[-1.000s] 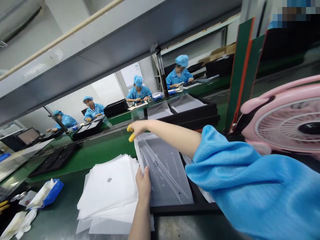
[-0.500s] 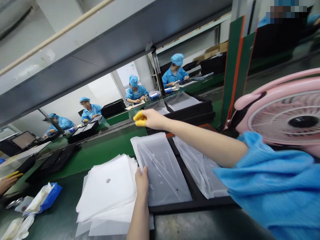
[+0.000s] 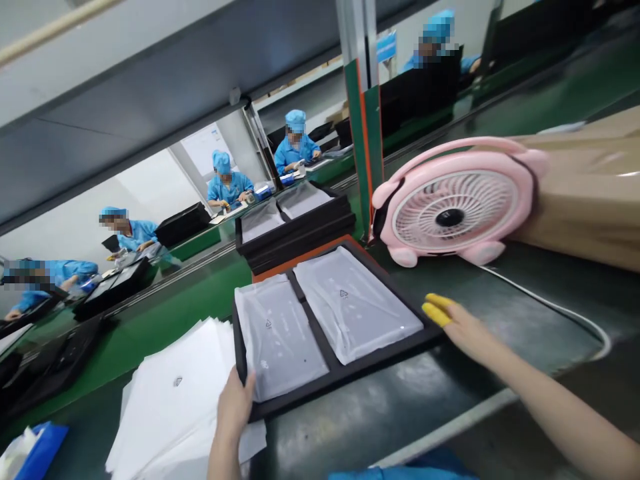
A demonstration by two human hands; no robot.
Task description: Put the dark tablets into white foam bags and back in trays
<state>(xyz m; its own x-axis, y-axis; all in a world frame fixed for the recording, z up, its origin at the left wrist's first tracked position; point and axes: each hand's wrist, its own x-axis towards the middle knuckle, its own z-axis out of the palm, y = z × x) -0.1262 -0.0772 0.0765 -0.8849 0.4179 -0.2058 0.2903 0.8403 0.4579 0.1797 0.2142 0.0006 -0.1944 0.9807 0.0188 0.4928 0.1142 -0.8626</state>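
Note:
Two flat items in translucent plastic bags, a left bag [image 3: 280, 340] and a right bag [image 3: 355, 300], lie side by side in a black tray [image 3: 350, 365]. The tray's divider runs between them. My left hand [image 3: 235, 403] grips the tray's front left corner, thumb over the rim and other fingers mostly hidden. Beside the right corner is my right hand [image 3: 460, 327], fingers stretched towards the rim, with yellow covers on some fingertips. Whether it touches the tray I cannot tell. Left of the tray is a pile of white plastic bags [image 3: 175, 387].
Behind the tray stand stacked black trays [image 3: 300, 233] with bagged items on top. A pink fan [image 3: 455, 207] with a white cord [image 3: 550, 303] stands right, before a cardboard box [image 3: 590, 193]. A blue packet [image 3: 47, 447] lies front left. Several co-workers in blue sit across the green conveyor [image 3: 145, 307].
My right hand has come down from above the back of the tray to its right corner. My left hand has gone from the left bag to the tray's rim. The view has turned right.

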